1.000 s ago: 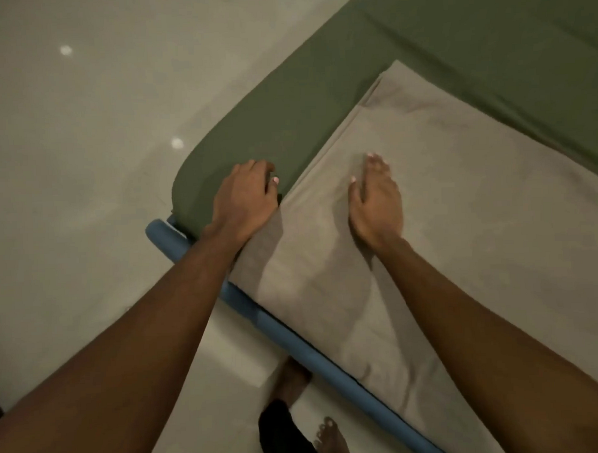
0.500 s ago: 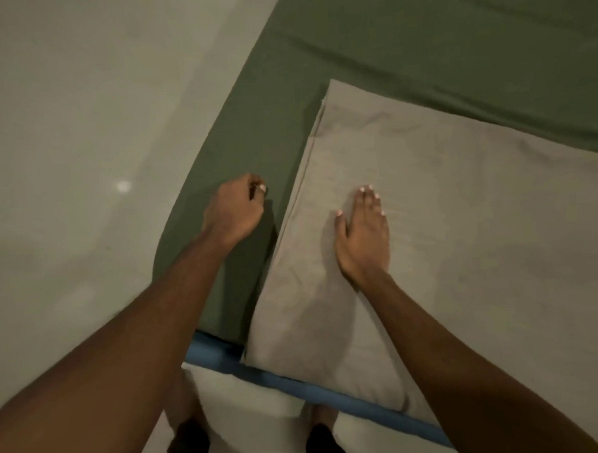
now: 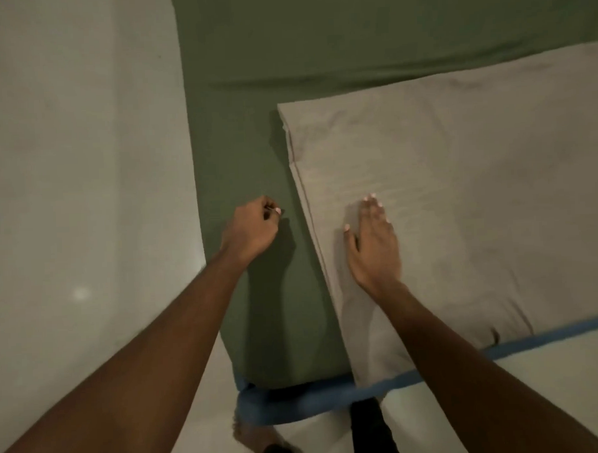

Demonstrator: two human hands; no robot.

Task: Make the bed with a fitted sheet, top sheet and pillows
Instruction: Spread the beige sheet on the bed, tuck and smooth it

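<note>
A green fitted sheet covers the mattress. On it lies a grey folded bedding piece, flat and slightly puffy, its left edge running diagonally; I cannot tell whether it is a sheet or a pillow. My right hand rests flat on the grey piece near that left edge, fingers straight and together. My left hand hovers over or touches the bare green sheet just left of the grey piece, fingers curled into a loose fist with nothing visible in them.
A blue bed frame edge runs along the near side under the mattress corner. Pale glossy floor lies to the left and in front. My bare feet and dark trouser legs stand at the bed's near edge.
My left hand came off the grey piece's edge and now sits apart from it on the green sheet. My right hand stayed flat on the grey piece. The view swung round the corner.
</note>
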